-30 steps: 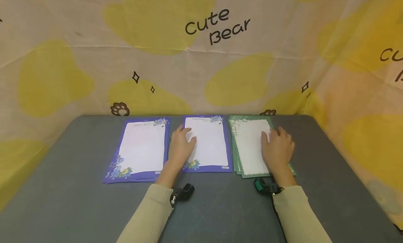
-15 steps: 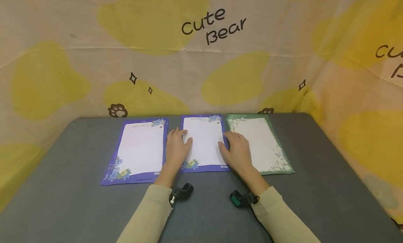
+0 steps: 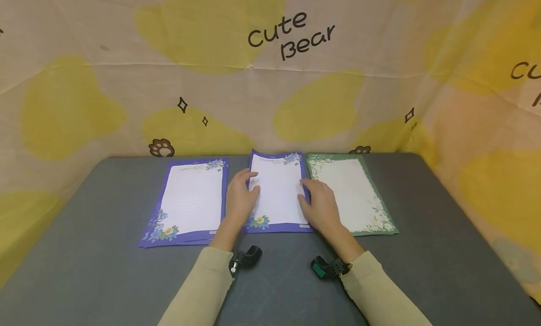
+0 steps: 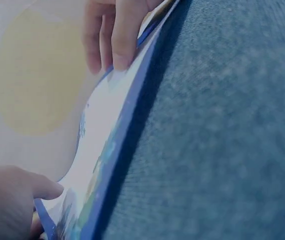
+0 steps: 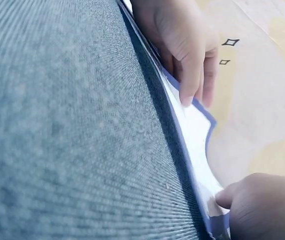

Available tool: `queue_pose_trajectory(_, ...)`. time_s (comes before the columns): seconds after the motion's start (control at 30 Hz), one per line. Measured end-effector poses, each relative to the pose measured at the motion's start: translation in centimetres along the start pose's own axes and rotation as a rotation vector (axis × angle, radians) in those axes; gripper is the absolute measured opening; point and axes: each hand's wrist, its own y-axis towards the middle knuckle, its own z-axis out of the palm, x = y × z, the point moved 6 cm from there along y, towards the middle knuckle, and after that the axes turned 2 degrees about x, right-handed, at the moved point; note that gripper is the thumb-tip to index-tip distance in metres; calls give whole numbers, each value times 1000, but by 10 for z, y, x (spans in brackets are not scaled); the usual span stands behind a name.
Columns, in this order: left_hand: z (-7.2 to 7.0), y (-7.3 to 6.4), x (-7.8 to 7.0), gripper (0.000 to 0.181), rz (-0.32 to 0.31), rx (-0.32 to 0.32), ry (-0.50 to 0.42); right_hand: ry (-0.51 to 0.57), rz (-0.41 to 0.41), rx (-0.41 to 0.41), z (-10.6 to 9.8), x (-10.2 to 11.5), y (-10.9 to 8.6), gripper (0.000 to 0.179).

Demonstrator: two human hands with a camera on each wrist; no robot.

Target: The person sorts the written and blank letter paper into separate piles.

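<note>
The middle sheet of letter paper (image 3: 279, 190), white with a purple border and blue flowers, lies between my hands. My left hand (image 3: 241, 197) pinches its left edge, the thumb on the printed face and fingers behind. At the opposite edge my right hand (image 3: 320, 205) holds it the same way. In the left wrist view the sheet (image 4: 95, 117) bows between the two grips, its near edge close over the table. In the right wrist view a far corner of the sheet (image 5: 195, 125) curls up.
To the left lies a stack of matching purple-bordered sheets (image 3: 194, 197). A green-bordered stack with white flowers (image 3: 351, 185) lies at the right, partly behind my right forearm. All rest on a grey table (image 3: 279, 279), with a patterned cloth (image 3: 317, 105) hanging behind it.
My right hand has moved left from the green-bordered stack to the middle sheet's right edge. That sheet's top edge has since lifted a little. The green stack now looks more even.
</note>
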Motion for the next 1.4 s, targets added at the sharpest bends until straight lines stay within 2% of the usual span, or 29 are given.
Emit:
queue_pose_trajectory(0.13,-5,1,-4,32,43,-36,-95,92,-43,-63,-5,3,-1,36)
queue_pose_trajectory(0.2,-7,1,-3,31,41,-50,-139,153,-68,-96,-7,4,-2,35)
queue_pose_trajectory(0.33,-12,2,3,27,-36,-57,-208,269,-69,-145,-9,2,-3,35)
queue_pose_trajectory(0.47,-16,4,8,27,-122,-38,-267,355,-18,-174,-9,-1,-3,32)
queue_pose_trajectory(0.63,-23,7,8,30,-201,7,-330,553,104,-209,-12,-7,-3,27)
queue_pose_trajectory(0.7,-26,8,7,31,-213,45,-336,622,148,-219,-13,-8,-3,27)
queue_pose_trajectory(0.77,-30,9,4,31,-198,79,-346,660,182,-215,-14,-9,-2,28)
queue_pose_trajectory(0.9,-40,8,-5,31,-142,121,-361,681,223,-194,-18,-7,-2,30)
queue_pose_trajectory(1.1,-61,9,-16,35,-53,137,-290,675,231,-148,-32,8,4,32)
queue_pose_trajectory(1.2,-72,10,-21,42,-29,154,-254,669,208,-151,-40,19,12,33)
queue_pose_trajectory(1.4,-93,12,-30,48,-57,134,-165,595,88,-184,-54,51,24,35)
